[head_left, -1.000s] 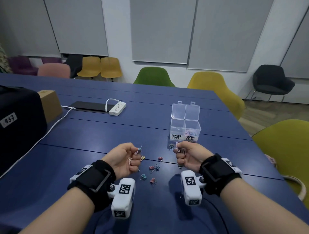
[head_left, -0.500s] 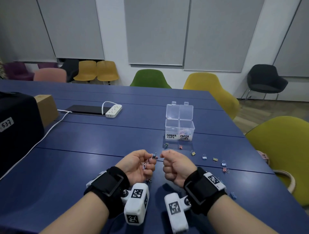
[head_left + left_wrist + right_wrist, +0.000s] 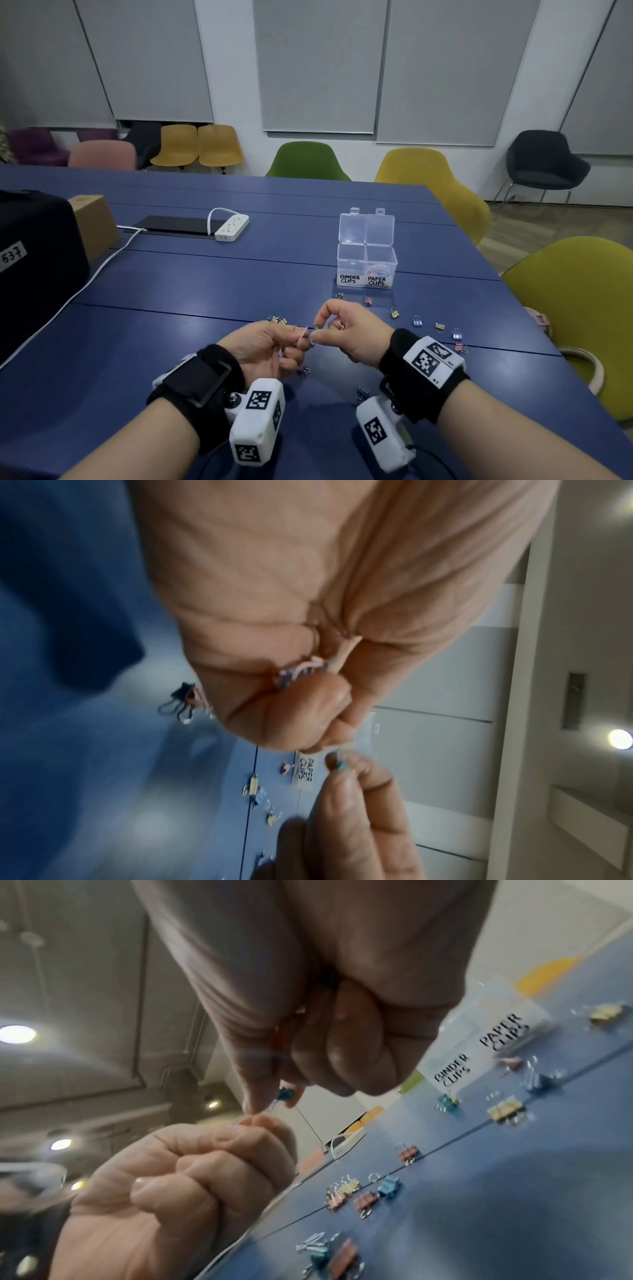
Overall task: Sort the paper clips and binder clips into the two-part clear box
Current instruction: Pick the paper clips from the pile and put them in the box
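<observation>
Since half a second earlier, the right hand point(image 3: 349, 334) had uncurled from a fist, its thumb and forefinger now meeting the left hand point(image 3: 265, 347) fingertip to fingertip above the table's point(image 3: 171, 284) near middle. The left fingers were curled on a bunch of paper clips point(image 3: 301, 669), and the right pinched a small teal clip point(image 3: 285, 1093). The clear box point(image 3: 366, 251) stood open well beyond, toward the far right edge, with binder clips point(image 3: 416, 322) scattered before it.

We count two hands point(image 3: 270, 346), one clear box point(image 3: 366, 260) with two compartments, roughly a dozen binder clips point(image 3: 416, 322) loose on one table point(image 3: 171, 291), one power strip point(image 3: 232, 228), and several chairs point(image 3: 306, 161) behind
</observation>
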Demonstrator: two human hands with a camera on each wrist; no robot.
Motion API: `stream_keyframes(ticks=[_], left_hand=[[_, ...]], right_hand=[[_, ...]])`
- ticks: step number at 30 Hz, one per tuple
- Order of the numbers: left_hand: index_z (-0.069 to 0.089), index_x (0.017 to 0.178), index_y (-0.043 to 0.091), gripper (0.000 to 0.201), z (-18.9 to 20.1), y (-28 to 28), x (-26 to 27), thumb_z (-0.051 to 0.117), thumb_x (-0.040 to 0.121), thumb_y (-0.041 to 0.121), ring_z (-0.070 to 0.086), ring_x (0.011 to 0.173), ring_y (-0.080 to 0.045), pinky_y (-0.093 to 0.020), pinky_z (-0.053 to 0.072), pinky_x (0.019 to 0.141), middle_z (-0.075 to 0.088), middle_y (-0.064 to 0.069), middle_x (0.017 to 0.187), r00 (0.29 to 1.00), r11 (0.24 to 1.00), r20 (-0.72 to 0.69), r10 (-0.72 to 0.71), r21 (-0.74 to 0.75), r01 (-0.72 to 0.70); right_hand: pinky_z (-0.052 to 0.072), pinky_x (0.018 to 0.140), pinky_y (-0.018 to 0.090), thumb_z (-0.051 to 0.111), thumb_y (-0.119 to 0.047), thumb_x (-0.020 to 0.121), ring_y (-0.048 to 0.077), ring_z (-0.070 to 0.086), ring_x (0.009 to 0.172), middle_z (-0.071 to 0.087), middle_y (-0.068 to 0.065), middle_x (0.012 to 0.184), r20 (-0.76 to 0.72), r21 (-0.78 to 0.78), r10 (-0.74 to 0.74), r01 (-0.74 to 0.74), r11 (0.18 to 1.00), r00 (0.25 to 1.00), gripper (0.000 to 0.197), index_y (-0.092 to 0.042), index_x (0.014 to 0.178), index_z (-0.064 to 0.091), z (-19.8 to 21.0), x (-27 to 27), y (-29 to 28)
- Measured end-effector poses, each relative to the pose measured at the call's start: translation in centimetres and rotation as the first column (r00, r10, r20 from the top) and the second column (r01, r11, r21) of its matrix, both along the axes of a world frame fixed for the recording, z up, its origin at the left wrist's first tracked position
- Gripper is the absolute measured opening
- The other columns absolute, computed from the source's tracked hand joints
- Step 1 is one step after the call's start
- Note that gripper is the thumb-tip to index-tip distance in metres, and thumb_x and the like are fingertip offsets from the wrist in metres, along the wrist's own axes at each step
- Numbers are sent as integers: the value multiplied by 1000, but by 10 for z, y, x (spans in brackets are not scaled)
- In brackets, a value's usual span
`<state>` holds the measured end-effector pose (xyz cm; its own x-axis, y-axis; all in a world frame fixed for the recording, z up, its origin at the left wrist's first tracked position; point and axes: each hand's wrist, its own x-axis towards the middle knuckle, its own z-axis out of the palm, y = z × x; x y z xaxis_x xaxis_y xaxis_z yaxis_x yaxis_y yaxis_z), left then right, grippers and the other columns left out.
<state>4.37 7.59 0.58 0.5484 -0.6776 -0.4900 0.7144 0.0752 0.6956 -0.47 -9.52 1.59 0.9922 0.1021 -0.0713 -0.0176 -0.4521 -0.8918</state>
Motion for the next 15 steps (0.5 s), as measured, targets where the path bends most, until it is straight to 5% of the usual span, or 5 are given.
stream_keyframes(ticks=[6,11,15], left_hand=[[55,92,2,18,5,38,22,47,77,-2,34,40,-8,-16,27,35,45,-2,60,974,974,14,226,-20,-225],[53,79,3,14,4,61,42,41,77,9,43,40,-16,-17,37,36,47,-8,62,945,945,-4,326,41,-326],[46,67,13,27,-7,55,48,49,94,19,31,36,-9,-13,23,33,38,2,51,950,889,275,146,386,-248]], right_hand=[[29,46,11,68,-24,85,3,38,53,42,-8,64,-36,-440,34,-46,897,999,20,-19,80,49,1,7,-15],[35,55,17,64,-34,87,5,45,62,48,-8,73,-79,-481,-61,16,877,995,20,-17,89,55,-7,11,-30],[30,35,15,55,-30,94,11,36,39,46,-1,60,-114,-377,-168,114,919,979,28,-14,71,51,-8,10,-40]])
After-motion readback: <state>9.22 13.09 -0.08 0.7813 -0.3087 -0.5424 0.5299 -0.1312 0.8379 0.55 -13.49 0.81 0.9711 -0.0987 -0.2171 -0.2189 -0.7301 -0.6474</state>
